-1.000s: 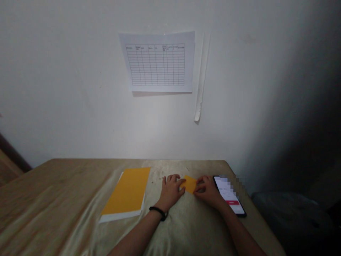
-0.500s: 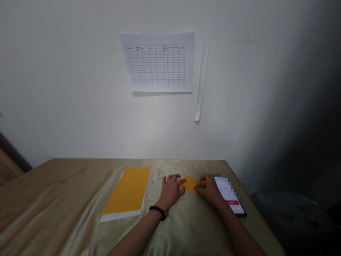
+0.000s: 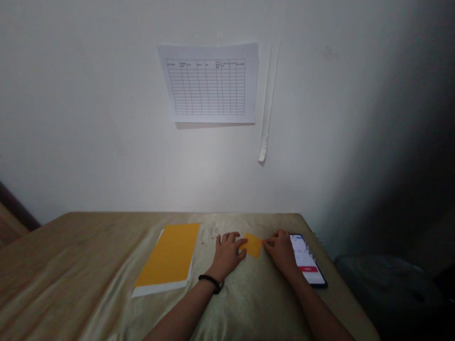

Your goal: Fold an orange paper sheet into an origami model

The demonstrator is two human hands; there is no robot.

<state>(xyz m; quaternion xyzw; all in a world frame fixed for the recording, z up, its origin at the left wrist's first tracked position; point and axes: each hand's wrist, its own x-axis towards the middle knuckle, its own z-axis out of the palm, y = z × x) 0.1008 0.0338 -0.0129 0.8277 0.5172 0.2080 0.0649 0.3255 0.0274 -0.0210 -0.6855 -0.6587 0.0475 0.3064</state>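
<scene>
Near the far right part of the beige cloth-covered surface [image 3: 88, 265], a small orange paper square [image 3: 253, 245] lies flat between the person's two hands. It sits turned like a diamond, one corner pointing at each hand.

The left hand [image 3: 227, 253] rests palm down on the cloth just left of the square, its fingers spread and loosely extended. Its thumb lies along the paper's lower left edge and touches it, pressing rather than gripping. A black wristband [image 3: 211, 282] circles that wrist.

The right hand [image 3: 282, 251] lies just right of the square with its fingers curled inward, the fingertips meeting the paper's right corner. From this angle I cannot tell whether they pinch the corner or only press on it.

Directly under and beside the right hand lies a black smartphone [image 3: 308, 265], face up with its screen lit white and a red bar on it. The hand covers its upper left corner.

Left of the left hand, and apart from it, lies a stack of orange sheets [image 3: 170, 258] with white paper showing at its near and left edges.

Above, on the white wall [image 3: 88, 118], hangs a white printed sheet [image 3: 211, 83] bearing an empty grid. A narrow white strip [image 3: 266, 109] runs down the wall just to its right.
</scene>
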